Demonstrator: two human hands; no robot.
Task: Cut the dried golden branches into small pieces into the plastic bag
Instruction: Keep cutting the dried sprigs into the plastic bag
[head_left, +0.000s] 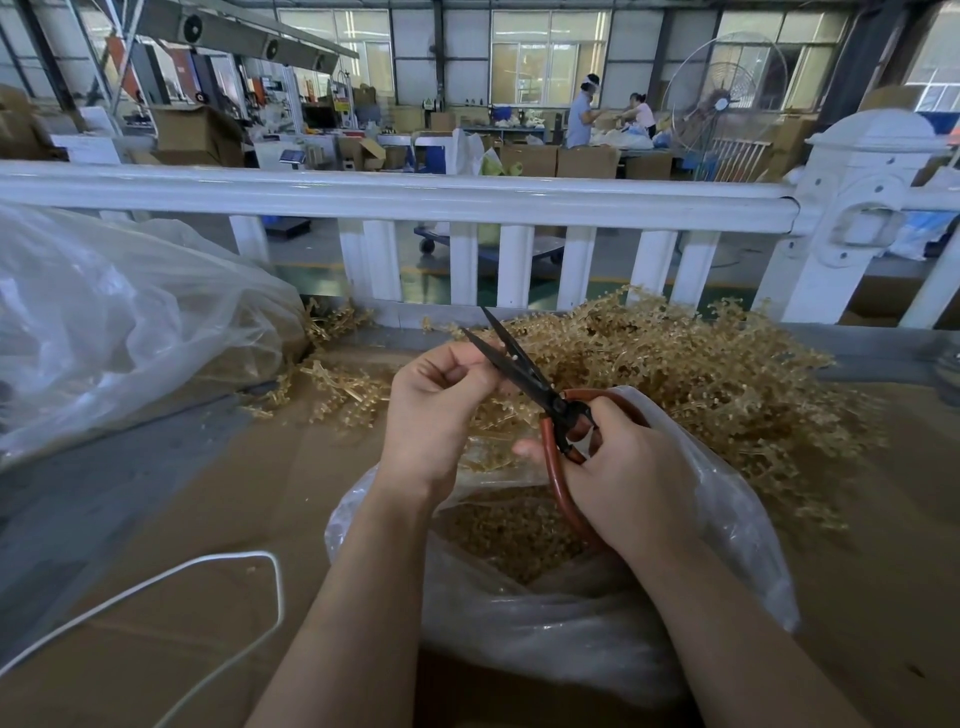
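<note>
Plastic bag (737, 525), lower centre: soft. My right hand (623, 467) grips scissors (524, 374); left hand (436, 410) pinches a light, brittle-looking branch piece, barely visible, near the blades.

— Where does the light come from?
— Daylight enters through the far windows (548, 57), even and soft, leaving faint shadows.
— Any flaws?
— Wide-angle bending curves the white railing (395, 195); the branch pile (727, 374) blurs toward the right edge.

Branch pile (701, 374) behind open bag (519, 597) (cut pieces (514, 530) inside)
</note>
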